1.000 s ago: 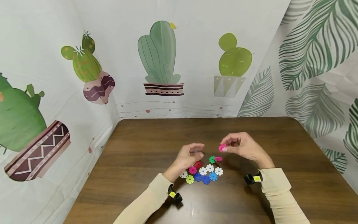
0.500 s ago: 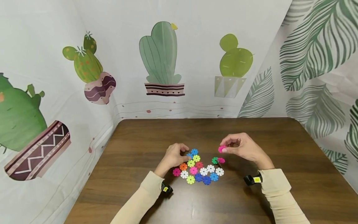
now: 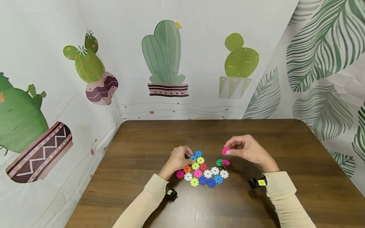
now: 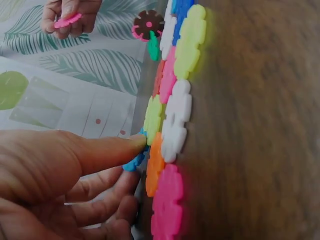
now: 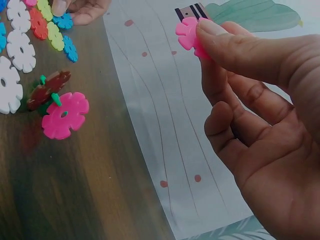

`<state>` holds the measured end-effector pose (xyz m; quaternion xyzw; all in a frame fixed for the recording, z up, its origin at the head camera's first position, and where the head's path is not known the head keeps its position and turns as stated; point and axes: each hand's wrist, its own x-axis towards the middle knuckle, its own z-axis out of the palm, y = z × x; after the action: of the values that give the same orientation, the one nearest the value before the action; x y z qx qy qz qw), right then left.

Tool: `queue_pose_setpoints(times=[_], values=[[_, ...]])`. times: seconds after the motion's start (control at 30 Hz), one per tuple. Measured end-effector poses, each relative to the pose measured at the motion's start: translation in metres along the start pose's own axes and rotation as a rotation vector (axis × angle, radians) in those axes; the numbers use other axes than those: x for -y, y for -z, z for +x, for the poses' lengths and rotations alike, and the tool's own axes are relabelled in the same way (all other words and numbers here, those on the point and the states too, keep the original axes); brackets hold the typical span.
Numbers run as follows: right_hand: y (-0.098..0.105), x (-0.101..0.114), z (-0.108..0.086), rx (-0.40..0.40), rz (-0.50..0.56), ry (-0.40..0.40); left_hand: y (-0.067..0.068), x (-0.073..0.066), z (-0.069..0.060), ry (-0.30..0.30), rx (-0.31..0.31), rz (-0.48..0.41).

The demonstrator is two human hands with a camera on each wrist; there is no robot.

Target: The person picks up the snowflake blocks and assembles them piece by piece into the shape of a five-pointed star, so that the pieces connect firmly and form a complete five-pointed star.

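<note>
Discs (image 3: 208,175) of thin, smooth plastic are lying in a loose group on the worktop (image 3: 142,139), their rims notched into rounded petals, small holes showing at their centres. White, yellow, red, orange, pink and blue ones are standing out against dark wood grain. By the group's far right edge, a joined cluster (image 5: 70,107) of green, brown and pink pieces is standing interlocked at angles. Above the worktop, the right hand (image 3: 246,148) is pinching one pink disc (image 3: 226,151) between thumb and fingers. The left hand (image 3: 177,160) is gripping a blue disc (image 5: 62,21) at the group's far left with thumb and fingertips. Softly creased cream sleeves (image 3: 155,183) are covering both forearms. Behind, a pale, slightly wrinkled cloth (image 3: 205,63) is bearing printed cacti (image 3: 163,53).

Compared with a second ago, the left hand is sitting farther left, no longer covering the orange and yellow discs. The right hand is staying in nearly the same spot, holding its pink disc.
</note>
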<state>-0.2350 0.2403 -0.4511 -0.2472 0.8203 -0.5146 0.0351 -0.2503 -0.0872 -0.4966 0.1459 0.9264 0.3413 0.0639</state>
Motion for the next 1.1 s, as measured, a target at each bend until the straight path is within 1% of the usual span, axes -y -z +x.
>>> queue_pose_setpoints(times=[0.07, 0.17, 0.23, 0.3, 0.4, 0.5, 0.63, 0.67, 0.73, 0.83, 0.9, 1.0, 1.1], values=[[0.0, 0.0, 0.0, -0.002, -0.001, 0.001, 0.0, 0.0, 0.001, -0.017, 0.006, -0.035], [-0.002, 0.001, 0.001, -0.006, 0.003, 0.003, 0.002, 0.0, 0.002, -0.047, 0.013, -0.123], [-0.003, 0.001, 0.001, -0.011, 0.003, 0.006, 0.004, 0.0, 0.002, -0.076, 0.019, -0.218], [-0.005, 0.002, 0.002, -0.017, 0.002, 0.013, 0.006, -0.003, 0.001, -0.099, 0.036, -0.338], [-0.009, 0.003, 0.003, -0.032, -0.003, 0.025, 0.01, -0.01, -0.002, -0.124, 0.071, -0.505], [-0.013, 0.005, 0.004, -0.056, 0.002, 0.032, 0.015, -0.021, -0.005, -0.101, 0.102, -0.636], [-0.019, 0.009, 0.004, -0.093, 0.016, 0.047, 0.021, -0.033, -0.009, -0.028, 0.127, -0.759], [-0.021, 0.011, 0.005, -0.101, 0.019, 0.057, 0.022, -0.035, -0.009, -0.017, 0.134, -0.783], [-0.026, 0.014, 0.006, -0.115, 0.025, 0.079, 0.024, -0.038, -0.011, -0.013, 0.148, -0.82], [-0.032, 0.019, 0.007, -0.131, 0.035, 0.115, 0.026, -0.042, -0.013, -0.021, 0.186, -0.859], [-0.035, 0.022, 0.008, -0.136, 0.049, 0.135, 0.028, -0.044, -0.016, -0.029, 0.211, -0.862], [-0.039, 0.027, 0.008, -0.134, 0.07, 0.163, 0.03, -0.048, -0.019, -0.038, 0.242, -0.844], [-0.042, 0.031, 0.008, -0.125, 0.093, 0.174, 0.031, -0.051, -0.021, -0.053, 0.263, -0.836]])
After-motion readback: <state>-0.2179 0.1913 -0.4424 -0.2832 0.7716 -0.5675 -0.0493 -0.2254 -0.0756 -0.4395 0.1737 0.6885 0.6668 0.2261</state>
